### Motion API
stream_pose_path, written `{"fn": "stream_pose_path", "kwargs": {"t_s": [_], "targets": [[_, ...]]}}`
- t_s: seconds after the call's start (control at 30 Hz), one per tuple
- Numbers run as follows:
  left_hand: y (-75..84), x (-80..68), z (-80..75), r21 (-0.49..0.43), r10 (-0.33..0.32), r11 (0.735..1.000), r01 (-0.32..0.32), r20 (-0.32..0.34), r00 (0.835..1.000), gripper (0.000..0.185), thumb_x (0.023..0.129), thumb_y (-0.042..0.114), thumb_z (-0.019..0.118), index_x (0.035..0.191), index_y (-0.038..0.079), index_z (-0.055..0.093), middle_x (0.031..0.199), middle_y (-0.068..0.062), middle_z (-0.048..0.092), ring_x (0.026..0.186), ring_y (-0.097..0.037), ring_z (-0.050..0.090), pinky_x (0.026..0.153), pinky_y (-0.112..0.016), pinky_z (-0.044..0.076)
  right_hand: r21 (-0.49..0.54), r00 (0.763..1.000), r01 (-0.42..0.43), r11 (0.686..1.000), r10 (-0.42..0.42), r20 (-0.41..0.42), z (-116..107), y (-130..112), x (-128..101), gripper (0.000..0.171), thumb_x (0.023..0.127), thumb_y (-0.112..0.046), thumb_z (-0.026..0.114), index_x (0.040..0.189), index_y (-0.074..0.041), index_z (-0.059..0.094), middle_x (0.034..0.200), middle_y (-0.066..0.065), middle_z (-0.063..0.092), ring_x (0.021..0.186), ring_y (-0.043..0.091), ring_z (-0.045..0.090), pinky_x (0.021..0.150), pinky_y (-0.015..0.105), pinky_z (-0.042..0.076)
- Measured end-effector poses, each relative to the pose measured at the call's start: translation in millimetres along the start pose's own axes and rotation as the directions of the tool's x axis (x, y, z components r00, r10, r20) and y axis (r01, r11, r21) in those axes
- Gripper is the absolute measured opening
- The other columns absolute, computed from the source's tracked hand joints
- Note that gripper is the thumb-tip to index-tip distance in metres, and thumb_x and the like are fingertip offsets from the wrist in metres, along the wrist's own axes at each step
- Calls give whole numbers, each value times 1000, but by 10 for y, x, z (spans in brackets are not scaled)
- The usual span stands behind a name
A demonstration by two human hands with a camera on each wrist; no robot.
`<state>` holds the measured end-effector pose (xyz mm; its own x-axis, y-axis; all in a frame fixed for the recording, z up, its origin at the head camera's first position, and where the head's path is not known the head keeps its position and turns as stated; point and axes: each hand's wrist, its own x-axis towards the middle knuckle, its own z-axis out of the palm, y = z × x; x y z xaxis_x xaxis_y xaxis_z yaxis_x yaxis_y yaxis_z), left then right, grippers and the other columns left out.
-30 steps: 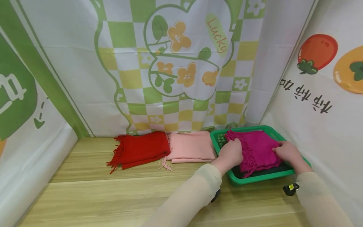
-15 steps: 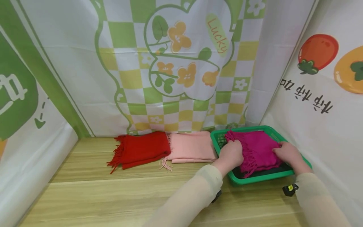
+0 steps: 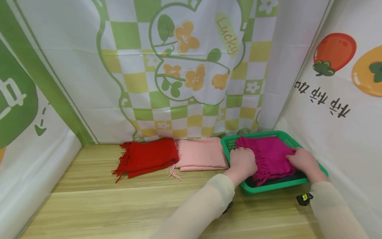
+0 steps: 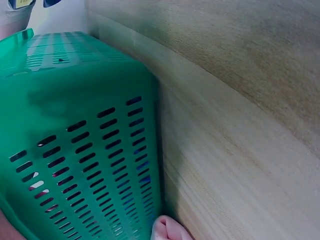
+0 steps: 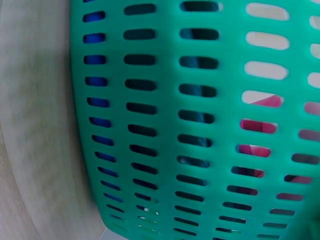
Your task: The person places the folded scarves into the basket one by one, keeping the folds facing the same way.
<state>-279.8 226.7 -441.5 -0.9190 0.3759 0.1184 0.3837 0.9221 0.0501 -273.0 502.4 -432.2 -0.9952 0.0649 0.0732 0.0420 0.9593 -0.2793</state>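
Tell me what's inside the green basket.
A folded magenta scarf lies uppermost in the basket, above something dark; something blue shows through its side slots. The scarf hides what's beneath, so I can't identify either.

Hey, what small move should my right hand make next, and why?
Perhaps ease your right hand off the magenta scarf: that scarf already lies folded inside the green basket, while the pink scarf lies on the table just outside it.

Holds both sleeved forearms [image 3: 198, 205] outstretched. Curls the left hand [image 3: 243, 162] knuckles-up. Pinches with the right hand [image 3: 303, 162], thumb [image 3: 290, 157] inward.
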Motion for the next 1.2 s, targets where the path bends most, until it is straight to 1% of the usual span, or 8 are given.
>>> {"fn": "stream_pose_path", "kwargs": {"t_s": [0.1,0.33,0.53,0.67,0.77,0.87,1.03,1.2], "targets": [[-7,-24,-9,14,-10,1000,10,-3,1000,46,106,53,64,132,17,75,122,-2,73,111,-21,69,102,-39,52,-11,1000,2,1000,-2,-8,6,2,5,63,104,-22,63,136,31,51,134,51,58,120,69,59,101,74,51],[5,-51,-39,49,-26,998,26,10,1000,49,105,56,62,135,19,75,134,-4,69,127,-24,62,111,-41,48,-28,999,-18,999,17,-35,-24,-49,-45,61,106,-25,62,139,26,53,136,49,59,120,69,59,98,75,52],[-16,-16,-26,34,-59,998,58,22,998,49,104,58,65,135,22,74,148,-9,56,140,-28,45,113,-38,45,-21,999,-31,999,30,-34,-22,-103,-70,61,108,-26,60,142,24,53,139,48,57,122,68,59,98,75,52],[-55,7,-7,20,-62,998,62,8,998,45,104,55,64,136,24,73,154,-12,50,147,-31,38,116,-38,42,-13,999,-27,1000,26,-44,-8,-128,-64,60,109,-27,60,143,23,53,141,47,57,124,67,57,100,76,51],[-104,-2,5,3,-41,999,41,-35,999,36,107,50,61,128,23,74,150,-12,51,144,-31,39,116,-39,41,-10,998,-14,1000,14,-62,10,-150,-56,59,110,-27,60,143,22,55,141,47,57,126,67,57,101,76,50],[-174,-32,9,-19,-3,1000,1,-96,995,31,109,47,59,118,21,74,140,-9,56,134,-28,45,113,-39,42,-3,997,0,1000,0,-82,22,-187,-58,58,110,-26,62,142,22,55,139,47,58,124,66,58,102,76,50],[-291,-102,-23,-68,53,996,-66,-182,982,34,111,48,61,114,16,74,126,-7,64,120,-26,56,109,-36,46,19,994,1,1000,1,-110,27,-282,-74,60,110,-27,62,144,21,54,140,47,58,124,65,58,102,75,50],[-384,-144,-48,-101,66,991,-91,-229,971,34,111,49,62,108,17,71,115,-5,67,113,-25,61,101,-35,49,48,992,0,999,6,-129,54,-370,-90,61,111,-28,60,149,20,52,146,46,54,132,66,54,106,76,47]]}}
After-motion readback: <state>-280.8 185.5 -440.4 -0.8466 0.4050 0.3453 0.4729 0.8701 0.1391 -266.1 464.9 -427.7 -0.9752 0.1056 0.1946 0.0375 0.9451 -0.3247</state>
